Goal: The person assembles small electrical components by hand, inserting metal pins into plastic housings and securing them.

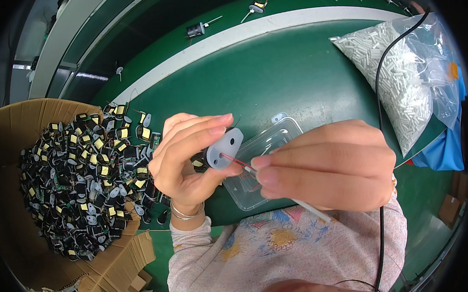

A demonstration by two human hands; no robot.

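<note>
My left hand (179, 157) grips a small electronic component by its sides, with its grey oval end plate (228, 146) turned toward my right hand. Thin red wires (234, 159) run out of a hole in that plate. At the wires' far end, my right hand (330, 165) pinches a short white sleeve (249, 169) between thumb and fingers; whether the wires sit inside it is too small to tell. A pale rod (312, 210) sticks out below the right hand, its other end hidden. Under both hands lies a clear plastic box (242, 197).
At left, a cardboard box (5, 123) holds a heap of similar components (87, 180), some spilling onto the green table (277, 54). A bag of short white tubes (393, 58) lies at right behind a hanging black cable (380, 96). Beyond a white rail (207, 45), several components (196, 29) lie spaced apart.
</note>
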